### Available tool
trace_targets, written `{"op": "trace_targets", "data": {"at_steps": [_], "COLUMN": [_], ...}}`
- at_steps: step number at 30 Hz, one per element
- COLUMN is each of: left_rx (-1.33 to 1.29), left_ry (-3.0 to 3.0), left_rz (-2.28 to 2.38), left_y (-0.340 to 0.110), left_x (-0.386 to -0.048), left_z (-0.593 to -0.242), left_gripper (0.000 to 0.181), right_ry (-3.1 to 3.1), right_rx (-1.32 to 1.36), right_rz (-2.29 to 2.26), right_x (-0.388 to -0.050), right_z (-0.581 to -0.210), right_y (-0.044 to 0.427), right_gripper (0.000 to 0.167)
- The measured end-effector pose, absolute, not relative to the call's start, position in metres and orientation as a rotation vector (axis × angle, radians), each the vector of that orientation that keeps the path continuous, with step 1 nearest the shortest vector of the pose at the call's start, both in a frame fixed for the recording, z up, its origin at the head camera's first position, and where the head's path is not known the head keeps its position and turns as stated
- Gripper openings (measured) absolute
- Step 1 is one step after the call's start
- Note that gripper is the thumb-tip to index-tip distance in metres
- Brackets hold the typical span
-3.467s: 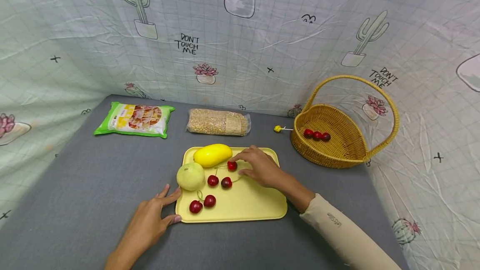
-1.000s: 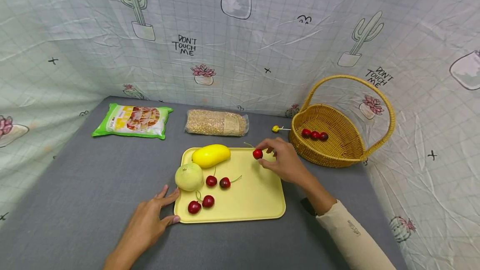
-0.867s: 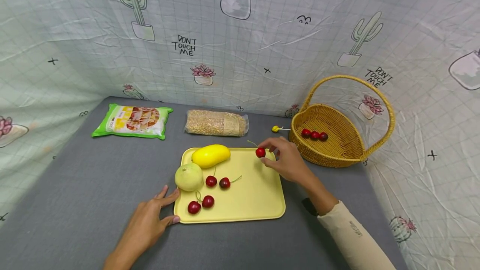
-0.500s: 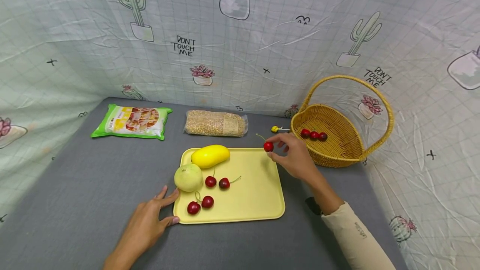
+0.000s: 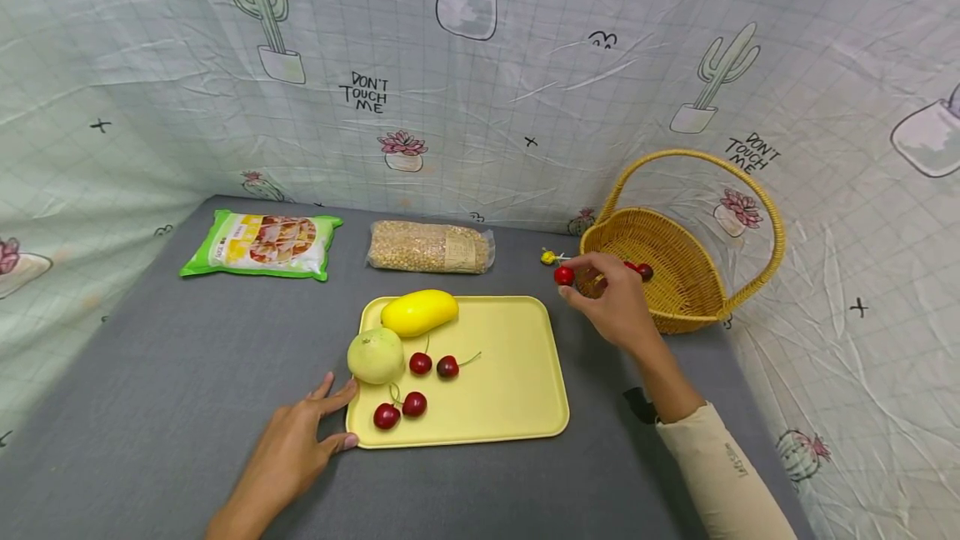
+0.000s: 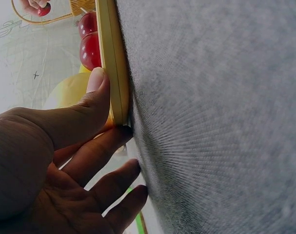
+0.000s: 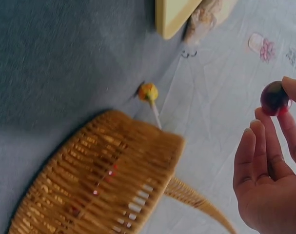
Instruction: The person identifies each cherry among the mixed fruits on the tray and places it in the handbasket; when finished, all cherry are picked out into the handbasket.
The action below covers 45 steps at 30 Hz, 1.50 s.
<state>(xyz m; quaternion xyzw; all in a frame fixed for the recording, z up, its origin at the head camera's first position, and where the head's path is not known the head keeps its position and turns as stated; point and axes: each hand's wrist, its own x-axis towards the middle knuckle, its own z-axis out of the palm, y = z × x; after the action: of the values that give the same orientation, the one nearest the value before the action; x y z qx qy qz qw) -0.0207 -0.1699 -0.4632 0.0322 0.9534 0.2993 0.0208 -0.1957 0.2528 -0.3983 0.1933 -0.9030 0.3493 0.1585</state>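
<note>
My right hand (image 5: 615,298) pinches a red cherry (image 5: 563,275) between thumb and fingertips, just left of the wicker basket (image 5: 675,322). In the right wrist view, the same cherry (image 7: 274,98) is held up beyond the basket's rim. My left hand (image 5: 294,444) rests at the left edge of the yellow tray (image 5: 517,373), thumb and index finger touching it and the other fingers spread. On the tray lie a yellow mango-like fruit (image 5: 420,312), a pale green round fruit (image 5: 376,356) and several cherries (image 5: 447,367). Cherries (image 5: 645,272) inside the basket are partly hidden behind my right hand.
A yellow lollipop (image 5: 549,257) lies beside the basket, its stick pointing toward it. Behind the tray are a clear bag of yellow kernels (image 5: 431,246) and a green-edged food packet (image 5: 262,244). A patterned cloth (image 5: 315,148) hangs behind and along the sides.
The right hand has taken a cherry off the tray and carried it up and right, past the tray's far corner to the basket's left side. The left hand has stayed in place.
</note>
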Motion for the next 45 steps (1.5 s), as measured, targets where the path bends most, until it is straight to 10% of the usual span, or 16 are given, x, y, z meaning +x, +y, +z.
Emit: {"op": "trace_targets", "data": {"at_steps": [45], "left_rx": [0.095], "left_ry": [2.963], "left_rz": [0.927], "left_y": [-0.168], "left_x": [-0.020], "left_z": [-0.464], "left_gripper": [0.073], "right_ry": [-2.518], "right_rx": [0.023], "right_rz": [1.070], "right_x": [-0.228], "right_z": [-0.406], "right_y": [0.349], "right_gripper": [0.032]}}
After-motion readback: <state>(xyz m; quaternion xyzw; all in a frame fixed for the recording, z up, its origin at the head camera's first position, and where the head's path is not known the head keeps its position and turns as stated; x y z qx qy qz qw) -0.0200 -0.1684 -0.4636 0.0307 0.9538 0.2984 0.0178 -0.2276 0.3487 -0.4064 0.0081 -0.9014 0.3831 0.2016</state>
